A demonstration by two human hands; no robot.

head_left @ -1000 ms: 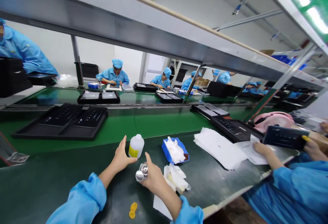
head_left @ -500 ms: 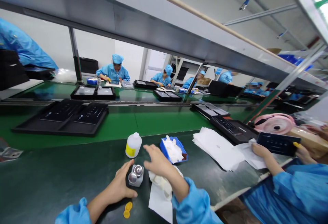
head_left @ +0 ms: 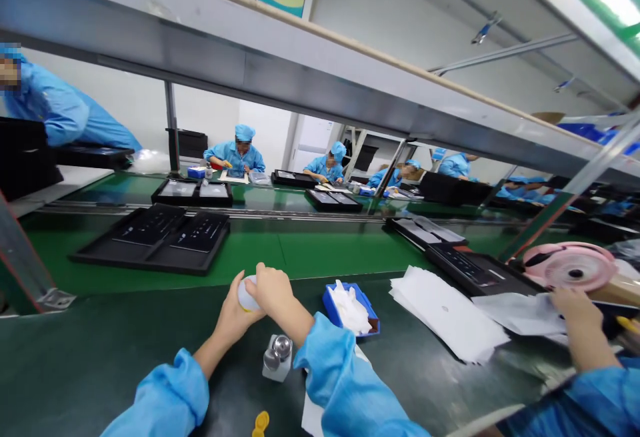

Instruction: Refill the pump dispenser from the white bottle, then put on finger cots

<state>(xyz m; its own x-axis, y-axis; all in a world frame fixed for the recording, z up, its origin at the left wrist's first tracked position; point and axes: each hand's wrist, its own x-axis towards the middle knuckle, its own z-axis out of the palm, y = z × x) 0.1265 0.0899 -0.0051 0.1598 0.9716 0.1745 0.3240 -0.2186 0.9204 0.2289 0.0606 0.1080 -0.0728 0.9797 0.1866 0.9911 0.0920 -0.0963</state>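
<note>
A white plastic bottle [head_left: 247, 295] is between my two hands, mostly covered by them. My left hand [head_left: 231, 317] wraps round its left side and underside. My right hand [head_left: 275, 291] is closed over its top and right side; the bottle's neck is hidden under the fingers. Just below my right wrist stands a small pump dispenser [head_left: 277, 358], its round metal lid flipped open. A yellow cap-like piece [head_left: 261, 423] lies on the dark table near the bottom edge. My right sleeve partly covers a white paper [head_left: 312, 417].
Right of my arm sits a blue box [head_left: 373, 307] with white wipes. Beyond it lie white sheets [head_left: 445, 313] and black trays [head_left: 475, 270]. A co-worker's hand [head_left: 580, 320] is at the far right, near a pink tape reel [head_left: 570, 263]. Another black tray [head_left: 150, 260] rests on the green belt.
Both hands have moved up from around the pump dispenser and closed on the white bottle, which stood upright behind it. The view has shifted slightly. The co-worker's hand on the right has moved.
</note>
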